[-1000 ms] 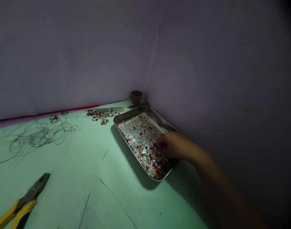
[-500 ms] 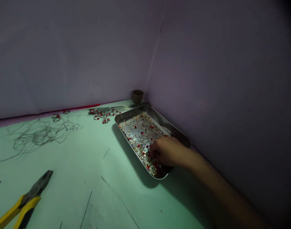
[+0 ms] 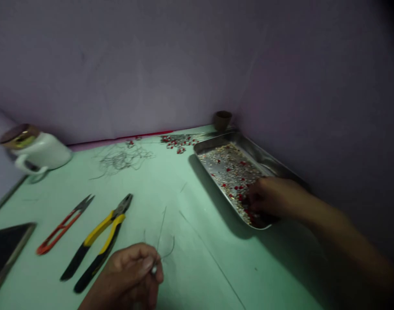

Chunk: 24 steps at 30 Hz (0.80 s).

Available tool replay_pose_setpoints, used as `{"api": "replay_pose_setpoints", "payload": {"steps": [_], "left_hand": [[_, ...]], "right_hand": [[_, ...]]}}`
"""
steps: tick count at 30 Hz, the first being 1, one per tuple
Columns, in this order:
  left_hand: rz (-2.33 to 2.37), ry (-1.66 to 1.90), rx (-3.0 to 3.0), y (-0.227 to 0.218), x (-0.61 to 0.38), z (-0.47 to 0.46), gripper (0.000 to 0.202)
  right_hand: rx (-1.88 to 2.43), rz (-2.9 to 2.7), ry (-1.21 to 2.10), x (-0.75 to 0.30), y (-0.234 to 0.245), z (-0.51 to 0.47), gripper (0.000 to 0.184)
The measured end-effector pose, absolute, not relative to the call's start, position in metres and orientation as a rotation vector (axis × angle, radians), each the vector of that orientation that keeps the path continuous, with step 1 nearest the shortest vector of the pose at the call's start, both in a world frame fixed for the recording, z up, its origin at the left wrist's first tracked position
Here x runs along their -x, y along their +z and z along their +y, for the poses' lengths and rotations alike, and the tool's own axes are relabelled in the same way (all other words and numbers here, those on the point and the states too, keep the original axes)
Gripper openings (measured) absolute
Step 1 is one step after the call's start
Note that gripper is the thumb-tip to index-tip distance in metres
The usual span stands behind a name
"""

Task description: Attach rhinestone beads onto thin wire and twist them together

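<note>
My left hand (image 3: 132, 271) is closed in a pinch on a thin wire (image 3: 161, 226) with a small pale bead (image 3: 154, 270) at the fingertips. One end of the wire curls to the right of the fingers. My right hand (image 3: 274, 198) reaches into a metal tray (image 3: 212, 189), fingertips bent down among loose beads (image 3: 231, 172). These beads are mostly clear and gold, with red ones mixed in. Whatever the right fingers pinch is hidden and blurred.
Yellow-black pliers (image 3: 109, 232), red thread snips (image 3: 64, 226) and a dark flat device (image 3: 9, 249) lie left. Farther back are a white mug (image 3: 44, 150), tangled wire (image 3: 122, 159), red-and-clear beaded pieces (image 3: 179, 142) and a small brown pot (image 3: 222, 120). Walls close off the back and right.
The view has swung left and tilted, bringing in the mug, the snips and my left hand with the wire. My right hand is still in the bead tray.
</note>
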<state>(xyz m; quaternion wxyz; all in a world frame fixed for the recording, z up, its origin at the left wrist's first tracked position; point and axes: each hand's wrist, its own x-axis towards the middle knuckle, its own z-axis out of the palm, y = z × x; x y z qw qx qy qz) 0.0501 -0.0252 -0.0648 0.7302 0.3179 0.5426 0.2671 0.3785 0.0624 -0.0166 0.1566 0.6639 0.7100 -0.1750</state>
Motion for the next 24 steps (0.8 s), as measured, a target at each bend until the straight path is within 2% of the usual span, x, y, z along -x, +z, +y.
{"api": "replay_pose_setpoints", "payload": {"steps": [5,8,10,11,13,15,19,24], "left_hand": [[1.028,0.703,-0.594,-0.051,-0.059,-0.023,0.027],[0.998,0.729,-0.635,-0.049,-0.061,-0.026,0.026],[0.996,0.762,-0.682,-0.049,-0.062,-0.031,0.024],[0.998,0.788,-0.710,-0.049,-0.063,-0.034,0.024],[1.003,0.836,-0.767,-0.048,-0.064,-0.041,0.026],[1.012,0.857,-0.818,-0.047,-0.066,-0.047,0.027],[1.033,0.838,-0.837,-0.045,-0.067,-0.054,0.029],[1.018,0.853,-0.713,-0.056,-0.070,-0.052,0.031]], "right_hand": [[-1.997,2.122,-0.410,-0.390,-0.015,0.058,0.013],[-2.300,2.334,-0.568,-0.378,-0.004,0.039,0.009],[-2.600,2.451,-0.990,-0.357,-0.002,0.022,0.011],[-2.618,2.412,-1.404,-0.344,-0.005,0.014,0.015],[-2.445,2.142,-2.343,-0.312,-0.014,0.001,0.022],[-2.105,1.673,-3.018,-0.280,-0.027,-0.003,0.026],[-1.672,1.004,-3.558,-0.240,-0.052,0.008,0.024],[-1.479,0.866,-3.751,-0.236,-0.068,0.016,0.024]]}}
